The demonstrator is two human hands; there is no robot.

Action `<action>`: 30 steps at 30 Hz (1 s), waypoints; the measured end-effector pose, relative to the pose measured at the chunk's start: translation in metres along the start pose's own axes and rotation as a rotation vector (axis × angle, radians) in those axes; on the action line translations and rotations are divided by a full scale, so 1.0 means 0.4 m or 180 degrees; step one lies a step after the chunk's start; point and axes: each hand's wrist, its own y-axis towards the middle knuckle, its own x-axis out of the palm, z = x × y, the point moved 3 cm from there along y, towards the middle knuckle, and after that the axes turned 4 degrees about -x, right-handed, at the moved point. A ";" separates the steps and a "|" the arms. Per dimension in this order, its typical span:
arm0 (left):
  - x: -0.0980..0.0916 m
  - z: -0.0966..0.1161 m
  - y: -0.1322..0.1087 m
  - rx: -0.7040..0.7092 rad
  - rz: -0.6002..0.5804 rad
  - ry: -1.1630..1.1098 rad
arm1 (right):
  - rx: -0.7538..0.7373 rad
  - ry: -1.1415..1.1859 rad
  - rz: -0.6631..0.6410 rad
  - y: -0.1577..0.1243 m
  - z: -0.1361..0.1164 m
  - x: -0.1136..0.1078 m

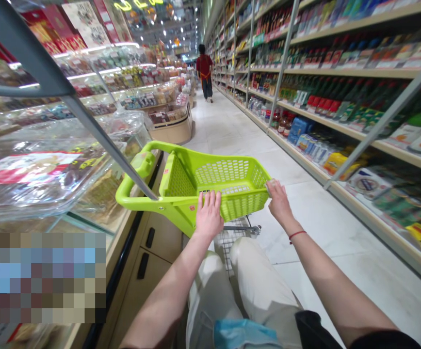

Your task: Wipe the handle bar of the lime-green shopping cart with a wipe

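Note:
A lime-green shopping cart (245, 207) stands sideways right before me, its basket walls full of holes and its handle toward the left. No goods show in the visible part of the basket. My left hand (209, 215) is on the near rim, fingers hooked over the top edge. At the basket's right end, my right hand (279, 201) is closed around the corner of the rim; a thin red cord circles that wrist. Below the basket, part of the cart's metal lower frame (240, 228) shows beside my knees.
Stocked shelves (341, 72) with bottles and packets line the right side. On the left, a display counter (152, 213) holds plastic-wrapped food. A grey pole (97, 126) slants down across the cart's handle. A person in a red top (204, 68) is farther along the pale tiled aisle (218, 116).

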 end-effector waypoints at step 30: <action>0.003 0.000 0.000 -0.0001 -0.0022 -0.0043 | 0.0383 -0.0079 -0.0017 -0.011 -0.116 0.044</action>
